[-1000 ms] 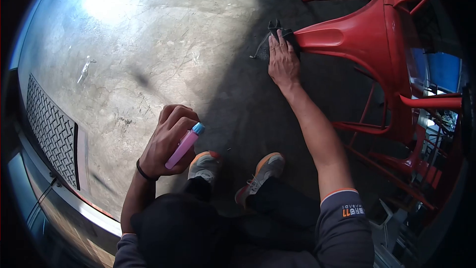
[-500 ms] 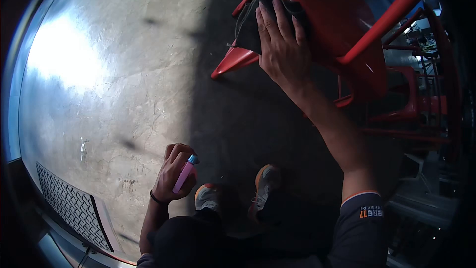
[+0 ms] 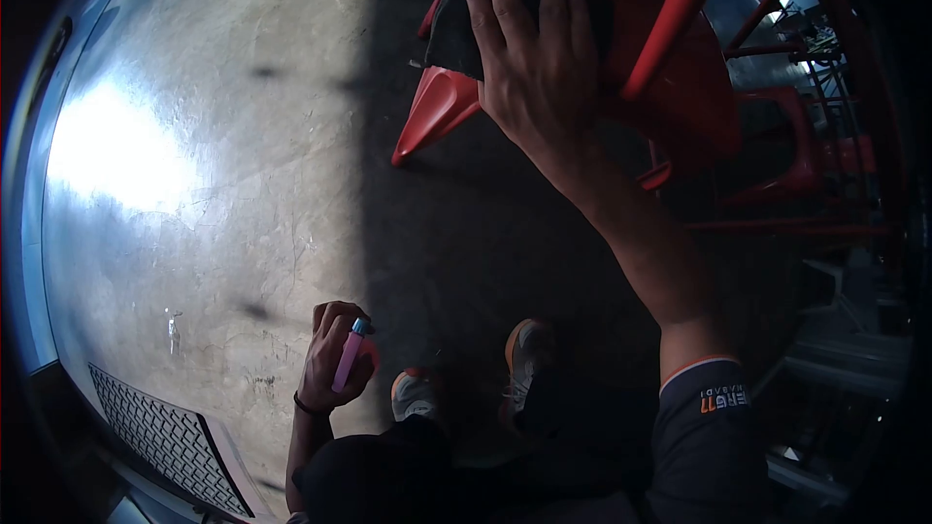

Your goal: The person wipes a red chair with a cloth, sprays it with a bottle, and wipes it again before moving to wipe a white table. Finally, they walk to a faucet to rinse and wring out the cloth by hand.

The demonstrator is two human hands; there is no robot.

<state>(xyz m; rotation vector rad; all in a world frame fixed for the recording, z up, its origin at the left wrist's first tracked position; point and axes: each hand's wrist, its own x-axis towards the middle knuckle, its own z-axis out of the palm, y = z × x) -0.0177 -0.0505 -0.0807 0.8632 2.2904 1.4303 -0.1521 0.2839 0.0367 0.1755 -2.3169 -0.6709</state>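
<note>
My right hand [image 3: 539, 68] lies flat on a dark cloth [image 3: 451, 39], fingers stretched out and slightly apart. Under the cloth is a red plastic chair [image 3: 694, 121], with one splayed leg [image 3: 432, 116] pointing toward the floor at the left and a long red bar rising at the right. Lower down, my left hand [image 3: 325, 364] is closed around what looks like a spray bottle [image 3: 347, 361], its pink top ending in a blue tip. Some pink of the bottle shows beyond the fingers.
Concrete floor [image 3: 262, 155] spreads to the left, with strong glare and a shadow edge. My shoes [image 3: 529, 354] are below the chair. A patterned mat or grille [image 3: 165, 437] lies at lower left. More red chairs [image 3: 791, 150] stand at right, in the dark.
My right hand and the cloth have shifted up and left in view; the chair also appears further left. My left hand sits slightly lower, still around the bottle.
</note>
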